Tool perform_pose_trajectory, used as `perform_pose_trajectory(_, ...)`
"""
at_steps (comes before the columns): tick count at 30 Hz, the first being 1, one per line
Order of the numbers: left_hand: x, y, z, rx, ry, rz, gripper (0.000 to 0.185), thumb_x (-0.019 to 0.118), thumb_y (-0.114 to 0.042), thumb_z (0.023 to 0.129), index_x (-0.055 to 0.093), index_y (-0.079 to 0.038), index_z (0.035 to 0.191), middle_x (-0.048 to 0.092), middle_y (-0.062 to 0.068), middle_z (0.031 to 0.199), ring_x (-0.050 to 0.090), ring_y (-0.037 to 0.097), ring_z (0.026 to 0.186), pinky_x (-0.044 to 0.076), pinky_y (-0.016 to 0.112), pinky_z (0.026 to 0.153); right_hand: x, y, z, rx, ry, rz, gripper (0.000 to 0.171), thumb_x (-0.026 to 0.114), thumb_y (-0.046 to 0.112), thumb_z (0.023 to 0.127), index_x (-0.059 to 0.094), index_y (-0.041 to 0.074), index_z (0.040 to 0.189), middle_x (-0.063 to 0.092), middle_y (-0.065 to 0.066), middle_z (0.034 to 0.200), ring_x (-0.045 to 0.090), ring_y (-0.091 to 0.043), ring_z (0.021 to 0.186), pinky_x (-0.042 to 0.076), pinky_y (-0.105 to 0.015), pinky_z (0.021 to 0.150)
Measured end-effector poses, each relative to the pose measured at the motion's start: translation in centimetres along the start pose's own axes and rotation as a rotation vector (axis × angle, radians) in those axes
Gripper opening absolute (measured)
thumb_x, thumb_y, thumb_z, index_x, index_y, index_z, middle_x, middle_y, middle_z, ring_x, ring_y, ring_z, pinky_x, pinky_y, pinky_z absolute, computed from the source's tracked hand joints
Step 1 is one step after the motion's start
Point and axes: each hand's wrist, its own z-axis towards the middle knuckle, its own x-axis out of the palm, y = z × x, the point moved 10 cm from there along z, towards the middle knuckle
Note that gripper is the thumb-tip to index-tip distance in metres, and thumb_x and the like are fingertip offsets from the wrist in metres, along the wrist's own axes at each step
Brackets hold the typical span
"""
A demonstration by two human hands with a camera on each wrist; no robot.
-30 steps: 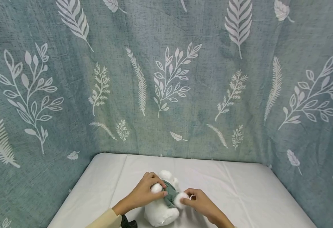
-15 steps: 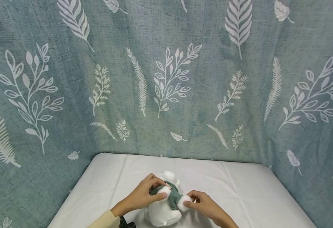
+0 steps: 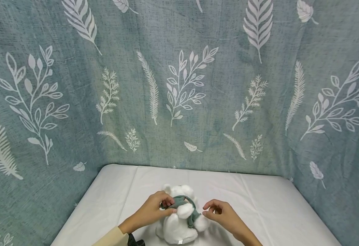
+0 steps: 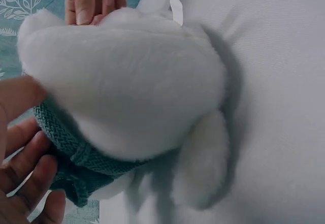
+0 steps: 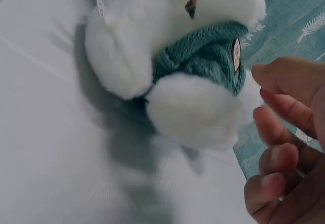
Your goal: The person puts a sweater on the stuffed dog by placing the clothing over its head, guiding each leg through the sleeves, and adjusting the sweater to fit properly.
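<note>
A white plush toy (image 3: 176, 227) with round ears and a teal knitted scarf (image 3: 194, 218) sits on the white table, its back end toward me. My left hand (image 3: 158, 208) holds it from the left, thumb by a white paw and fingers on the scarf. In the left wrist view the left fingers (image 4: 30, 158) lie along the knit (image 4: 76, 150), with the thumb at the fur. Just right of the other paw (image 3: 201, 223), my right hand (image 3: 220, 217) hovers with fingers loosely bent. A gap shows between that hand and the paw (image 5: 193, 109) in the right wrist view.
The white table (image 3: 259, 198) spreads out around the toy. A teal curtain (image 3: 210, 143) with white leaf prints encloses it at the back and both sides. A black strap (image 3: 134, 241) shows by the left wrist, and a small white tag (image 4: 176, 8) sticks out of the toy.
The plush toy has turned and shifted slightly right, so its scarf and paws face differently. My right hand has let go of the paw and moved a little right.
</note>
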Motion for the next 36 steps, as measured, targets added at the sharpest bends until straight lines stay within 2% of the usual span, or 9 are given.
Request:
perform_pose_trajectory(4, 0.1, 0.0, 0.1, 0.011, -0.018, 0.037, 0.02, 0.077, -0.04, 0.093, 0.074, -0.022, 0.102, 0.061, -0.008, 0.089, 0.057, 0.013, 0.079, 0.049, 0.025, 0.07, 0.9, 1.6, -0.1, -0.074, 0.033, 0.026, 0.028, 0.078, 0.029, 0.094, 0.072, 0.007, 0.11, 0.063, -0.005, 0.085, 0.045, -0.007, 0.064, 0.042, -0.023, 0.058)
perform_pose_trajectory(7, 0.0, 0.0, 0.2, 0.005, -0.039, 0.027, 0.015, 0.075, -0.037, 0.096, 0.075, -0.022, 0.1, 0.06, -0.011, 0.087, 0.057, 0.009, 0.076, 0.049, 0.024, 0.069, 1.9, 3.2, -0.2, -0.169, 0.057, -0.002, 0.022, 0.078, 0.028, 0.094, 0.073, 0.014, 0.111, 0.065, -0.004, 0.085, 0.043, -0.004, 0.059, 0.041, -0.021, 0.055)
perform_pose_trajectory(10, -0.2, -0.2, 0.2, 0.003, -0.063, -0.002, 0.011, 0.071, -0.034, 0.099, 0.073, -0.023, 0.1, 0.061, -0.012, 0.088, 0.058, 0.006, 0.077, 0.051, 0.025, 0.068, 2.7, 4.8, -0.2, -0.274, 0.031, -0.044, 0.022, 0.079, 0.029, 0.093, 0.074, 0.02, 0.113, 0.066, -0.002, 0.085, 0.04, -0.002, 0.054, 0.041, -0.021, 0.051)
perform_pose_trajectory(14, -0.1, -0.8, 0.3, 0.013, -0.073, -0.051, 0.011, 0.065, -0.032, 0.103, 0.069, -0.022, 0.102, 0.062, -0.01, 0.092, 0.06, 0.005, 0.079, 0.052, 0.025, 0.068, 3.3, 6.4, -0.3, -0.387, -0.033, -0.086, 0.024, 0.08, 0.031, 0.091, 0.075, 0.021, 0.112, 0.065, 0.001, 0.083, 0.038, 0.0, 0.052, 0.04, -0.022, 0.047)
perform_pose_trajectory(20, 0.1, -1.4, 0.4, 0.022, -0.067, -0.087, 0.013, 0.06, -0.032, 0.106, 0.065, -0.021, 0.104, 0.062, -0.008, 0.094, 0.06, 0.007, 0.081, 0.052, 0.026, 0.069, 4.4, 7.5, -0.2, -0.474, -0.103, -0.197, 0.029, 0.079, 0.037, 0.089, 0.078, 0.018, 0.111, 0.059, 0.011, 0.077, 0.038, 0.002, 0.055, 0.042, -0.02, 0.049)
perform_pose_trajectory(26, -0.4, -2.7, 0.4, 0.073, -0.112, -0.085, 0.012, 0.06, -0.029, 0.107, 0.066, -0.019, 0.108, 0.061, -0.008, 0.095, 0.058, 0.006, 0.08, 0.053, 0.025, 0.069, 5.9, 7.9, 0.4, -0.507, -0.109, -0.297, 0.025, 0.076, 0.035, 0.092, 0.08, 0.018, 0.109, 0.049, 0.016, 0.071, 0.04, 0.003, 0.059, 0.042, -0.019, 0.052)
perform_pose_trajectory(29, -0.8, -3.6, 0.4, 0.124, -0.147, -0.053, 0.01, 0.061, -0.028, 0.106, 0.066, -0.02, 0.108, 0.058, -0.01, 0.094, 0.055, 0.004, 0.079, 0.052, 0.024, 0.068, 6.2, 8.1, 0.8, -0.485, -0.132, -0.341, 0.021, 0.073, 0.037, 0.094, 0.081, 0.019, 0.104, 0.046, 0.015, 0.067, 0.039, 0.002, 0.057, 0.04, -0.019, 0.051)
perform_pose_trajectory(32, -1.1, -5.2, 0.3, 0.233, -0.176, 0.006, 0.006, 0.063, -0.024, 0.105, 0.067, -0.021, 0.106, 0.056, -0.012, 0.091, 0.052, 0.004, 0.079, 0.051, 0.025, 0.068, 6.1, 8.3, 1.2, -0.452, -0.189, -0.402, 0.021, 0.074, 0.037, 0.094, 0.076, 0.021, 0.081, 0.042, 0.015, 0.062, 0.035, 0.003, 0.053, 0.036, -0.019, 0.049)
perform_pose_trajectory(36, -0.6, -7.5, -0.2, 0.387, -0.183, 0.118, 0.003, 0.066, -0.021, 0.102, 0.068, -0.02, 0.103, 0.054, -0.013, 0.089, 0.049, 0.005, 0.08, 0.051, 0.026, 0.075, 5.4, 8.3, 1.9, -0.385, -0.31, -0.452, 0.033, 0.081, 0.02, 0.091, 0.064, 0.021, 0.062, 0.041, 0.015, 0.057, 0.035, 0.002, 0.049, 0.033, -0.017, 0.047)
